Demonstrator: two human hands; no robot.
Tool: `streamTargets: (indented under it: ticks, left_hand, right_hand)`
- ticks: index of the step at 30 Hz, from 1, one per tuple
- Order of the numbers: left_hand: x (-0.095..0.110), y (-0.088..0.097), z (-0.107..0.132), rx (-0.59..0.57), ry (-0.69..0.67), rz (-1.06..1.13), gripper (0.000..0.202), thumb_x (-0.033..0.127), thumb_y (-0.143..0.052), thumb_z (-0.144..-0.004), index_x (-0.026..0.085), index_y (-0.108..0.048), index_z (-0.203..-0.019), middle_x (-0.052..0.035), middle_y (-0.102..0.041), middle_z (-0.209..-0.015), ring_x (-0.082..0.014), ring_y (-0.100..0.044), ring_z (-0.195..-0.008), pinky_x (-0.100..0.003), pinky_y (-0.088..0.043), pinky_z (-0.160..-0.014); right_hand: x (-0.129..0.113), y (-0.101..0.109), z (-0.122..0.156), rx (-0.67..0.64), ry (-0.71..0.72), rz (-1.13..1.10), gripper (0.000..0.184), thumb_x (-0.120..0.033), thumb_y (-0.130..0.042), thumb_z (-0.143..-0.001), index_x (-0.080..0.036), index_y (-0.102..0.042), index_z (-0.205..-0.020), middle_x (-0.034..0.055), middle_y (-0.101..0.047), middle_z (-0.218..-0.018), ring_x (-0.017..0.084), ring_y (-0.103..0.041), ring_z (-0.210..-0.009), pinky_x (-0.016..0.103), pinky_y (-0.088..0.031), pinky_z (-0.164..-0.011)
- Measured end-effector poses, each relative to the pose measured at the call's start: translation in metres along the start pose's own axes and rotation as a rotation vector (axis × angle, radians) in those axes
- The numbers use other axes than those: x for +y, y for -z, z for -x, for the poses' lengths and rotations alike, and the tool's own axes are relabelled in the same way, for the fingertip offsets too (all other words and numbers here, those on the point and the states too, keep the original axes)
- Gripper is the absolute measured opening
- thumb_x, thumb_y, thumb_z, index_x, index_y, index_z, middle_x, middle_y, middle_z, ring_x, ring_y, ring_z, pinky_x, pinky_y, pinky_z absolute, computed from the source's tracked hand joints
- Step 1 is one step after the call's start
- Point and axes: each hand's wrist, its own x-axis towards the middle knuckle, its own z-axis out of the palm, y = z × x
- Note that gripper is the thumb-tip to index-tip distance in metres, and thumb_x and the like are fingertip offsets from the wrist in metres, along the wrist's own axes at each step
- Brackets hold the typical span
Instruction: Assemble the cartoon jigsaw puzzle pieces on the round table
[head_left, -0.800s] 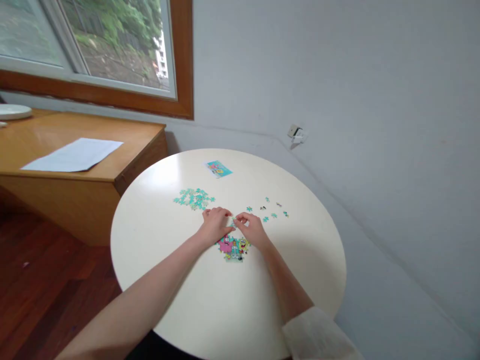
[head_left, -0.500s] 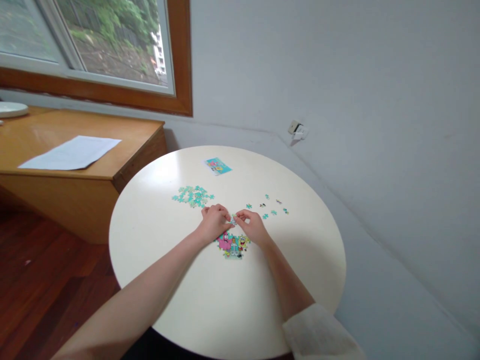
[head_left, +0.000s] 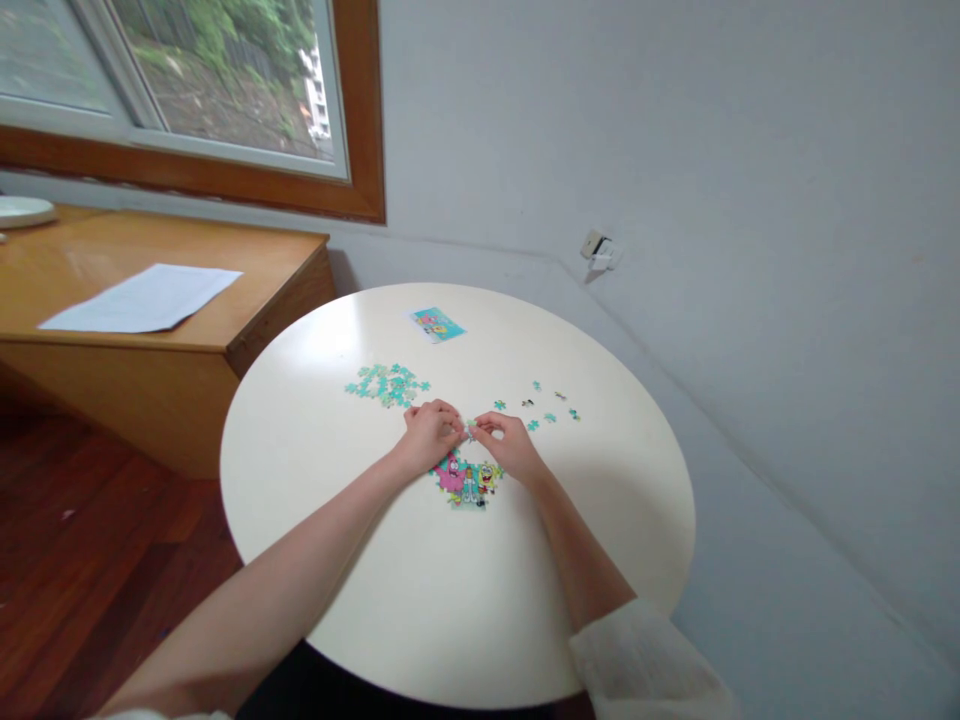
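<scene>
a window (head_left: 225, 90) with a brown wooden frame fills the upper left of the frame, above a wooden desk (head_left: 247, 290) carrying a sheet of paper (head_left: 142, 298). mid-frame stands a round cream tabletop (head_left: 360, 590) against a grey wall (head_left: 675, 150). on it lie a heap of teal puzzle pieces (head_left: 386, 384), a small picture card (head_left: 436, 324) whose print is too small to read, and scattered pieces (head_left: 551, 405). the left hand (head_left: 429, 437) and right hand (head_left: 511, 444) meet at centre, fingers pinching a small puzzle piece (head_left: 470, 427) just above the joined puzzle (head_left: 469, 480).
</scene>
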Motion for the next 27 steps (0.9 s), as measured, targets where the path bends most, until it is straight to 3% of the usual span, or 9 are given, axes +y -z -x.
streamTargets:
  ticks: [27]
  left_hand:
    - [-0.0024,-0.0026,-0.0031,0.031,0.012,0.088,0.009,0.023,-0.063,-0.073,0.02,-0.068,-0.066,-0.0042,-0.064,-0.1,-0.0224,-0.056,-0.1,-0.049,-0.027,-0.097]
  right_hand:
    - [0.0023,0.0083,0.0002,-0.065,0.196,0.234,0.019,-0.029,-0.053,-0.078,-0.021,-0.053,-0.06,0.0014,-0.055,-0.067,0.016,-0.052,-0.069,0.03,-0.042,-0.07]
